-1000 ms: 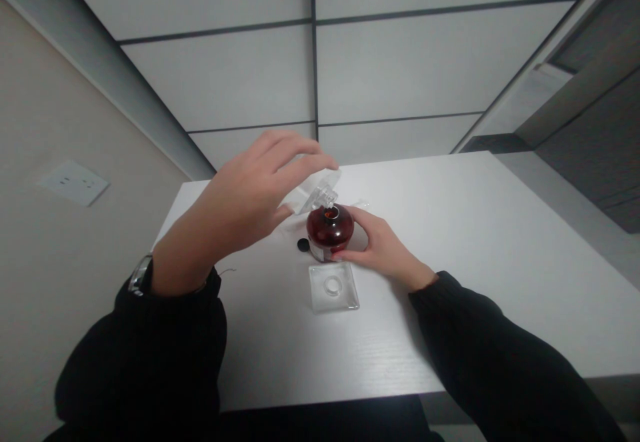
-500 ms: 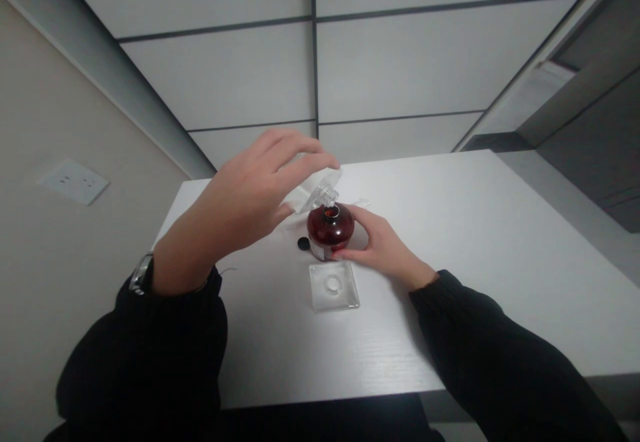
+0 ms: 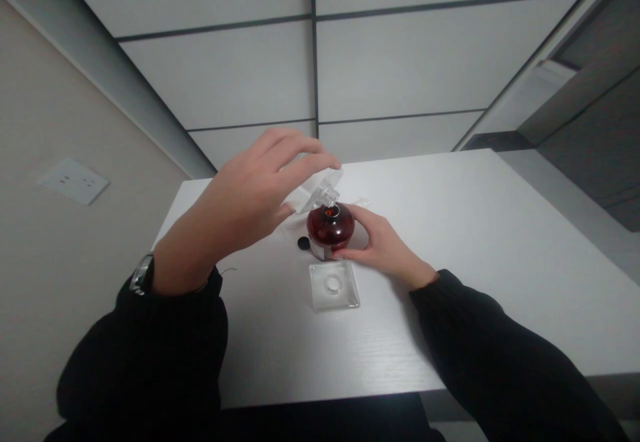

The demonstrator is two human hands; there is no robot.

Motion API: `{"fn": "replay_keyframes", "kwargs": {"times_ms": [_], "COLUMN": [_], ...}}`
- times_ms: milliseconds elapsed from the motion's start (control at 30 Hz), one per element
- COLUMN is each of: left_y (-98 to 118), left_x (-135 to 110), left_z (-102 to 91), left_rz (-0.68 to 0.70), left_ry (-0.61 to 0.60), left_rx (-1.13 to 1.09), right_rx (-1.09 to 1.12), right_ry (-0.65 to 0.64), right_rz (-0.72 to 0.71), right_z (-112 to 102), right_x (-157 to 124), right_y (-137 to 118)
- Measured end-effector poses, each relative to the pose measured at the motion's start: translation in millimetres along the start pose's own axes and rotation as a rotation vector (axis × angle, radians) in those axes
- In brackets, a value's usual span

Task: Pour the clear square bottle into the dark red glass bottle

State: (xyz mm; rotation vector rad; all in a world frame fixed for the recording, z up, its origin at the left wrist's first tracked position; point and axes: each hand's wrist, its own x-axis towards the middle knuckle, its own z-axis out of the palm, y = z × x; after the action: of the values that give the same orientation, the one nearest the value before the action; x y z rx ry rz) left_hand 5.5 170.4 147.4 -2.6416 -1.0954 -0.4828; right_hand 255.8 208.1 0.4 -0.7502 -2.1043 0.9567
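My left hand point(image 3: 260, 192) is closed around a clear bottle point(image 3: 320, 192), tipped so that its threaded neck points down at the mouth of a dark red glass bottle point(image 3: 331, 230). Whether liquid is flowing between the two is too small to tell. The red bottle stands upright and uncapped on the table, with a pale label low on its side. Fingers and thumb of my right hand point(image 3: 383, 245) wrap its right side. A small black cap point(image 3: 303, 243) lies at its left. In front of it sits a clear square piece with a round ring in its middle point(image 3: 334, 285).
The white table point(image 3: 480, 249) stands against pale panelled doors point(image 3: 400, 62). Behind the red bottle lies a scrap of clear plastic point(image 3: 361, 202). A thin dark thread point(image 3: 229, 269) rests near my left sleeve. A wall socket point(image 3: 75, 181) is on the left.
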Motion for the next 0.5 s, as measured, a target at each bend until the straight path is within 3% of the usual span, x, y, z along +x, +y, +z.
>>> {"fn": "replay_keyframes", "kwargs": {"times_ms": [500], "left_y": [1.2], "left_x": [0.5], "left_z": [-0.8], "left_rz": [-0.014], "left_ry": [-0.013], "left_rx": [-0.008], "right_rx": [-0.004], "right_ry": [-0.001], "right_rz": [0.008], "right_z": [-1.1], "right_x": [0.8], "right_y": [-2.8]}}
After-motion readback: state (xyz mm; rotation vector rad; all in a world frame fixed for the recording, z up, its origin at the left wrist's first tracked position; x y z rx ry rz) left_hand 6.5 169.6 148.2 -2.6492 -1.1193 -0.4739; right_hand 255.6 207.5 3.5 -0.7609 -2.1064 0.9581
